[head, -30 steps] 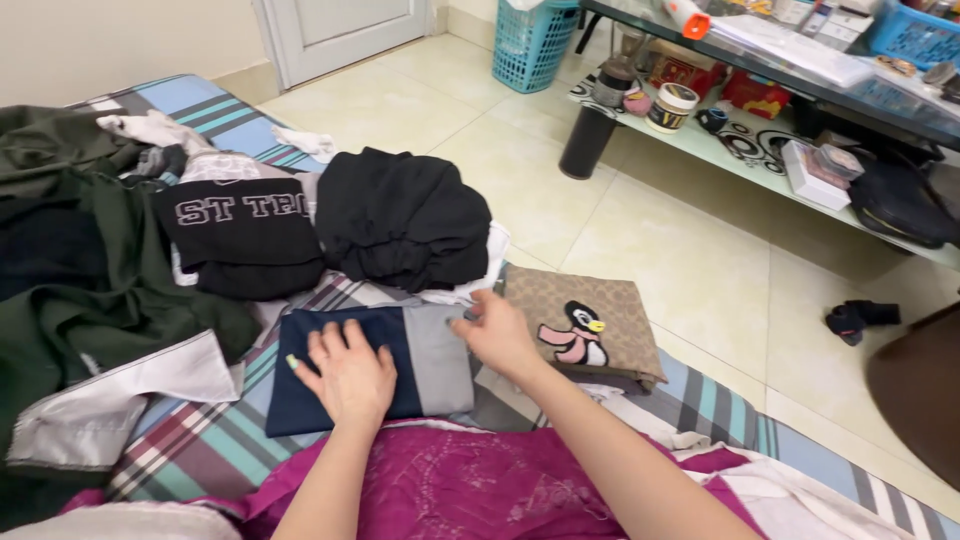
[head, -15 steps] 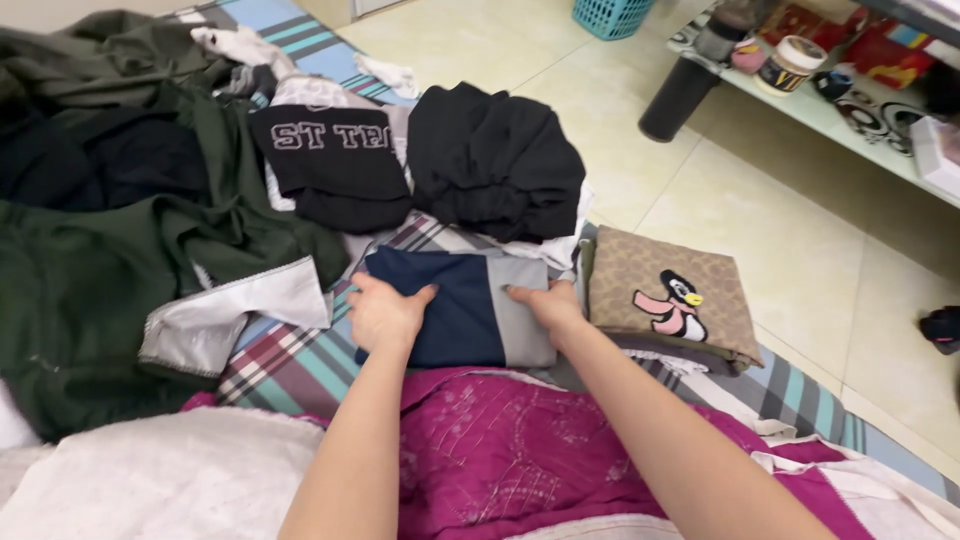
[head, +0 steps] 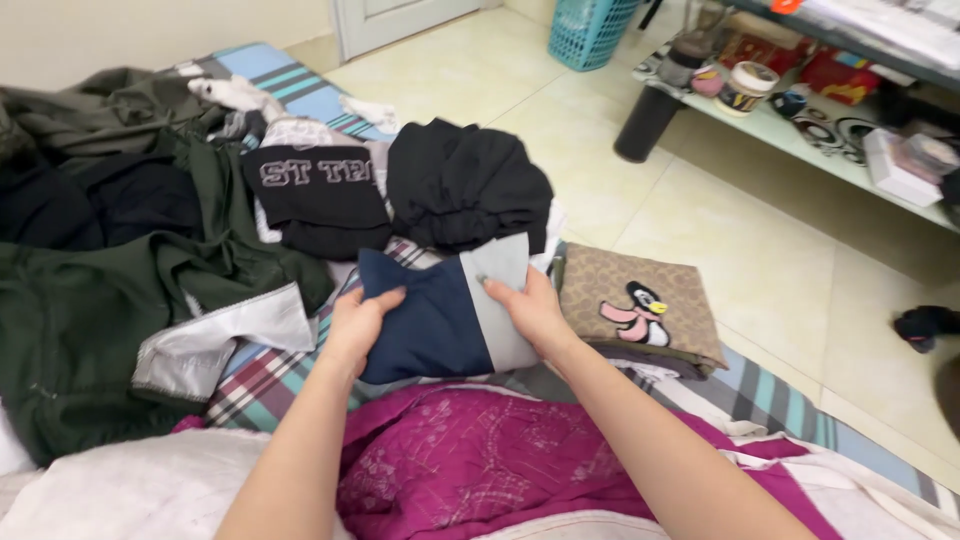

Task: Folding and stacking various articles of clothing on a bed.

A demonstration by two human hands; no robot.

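A folded navy and grey garment (head: 440, 315) is lifted off the striped mat (head: 270, 375), tilted up toward me. My left hand (head: 357, 322) grips its left edge and my right hand (head: 528, 310) grips its grey right side. Right of it lies a folded brown garment with a penguin picture (head: 640, 310). Behind it sit a folded black pile (head: 465, 185) and a folded black top with white letters (head: 315, 195). A magenta cloth (head: 470, 470) covers my lap below my arms.
A heap of dark green and black clothes (head: 90, 300) fills the left. Tiled floor (head: 700, 220) lies to the right, with a low glass shelf of jars and boxes (head: 800, 110), a black flask (head: 642, 120), a teal basket (head: 590, 30) and a door (head: 400, 15).
Both hands took hold of the navy and grey garment's edges and raised it off the mat. The view shifted slightly.
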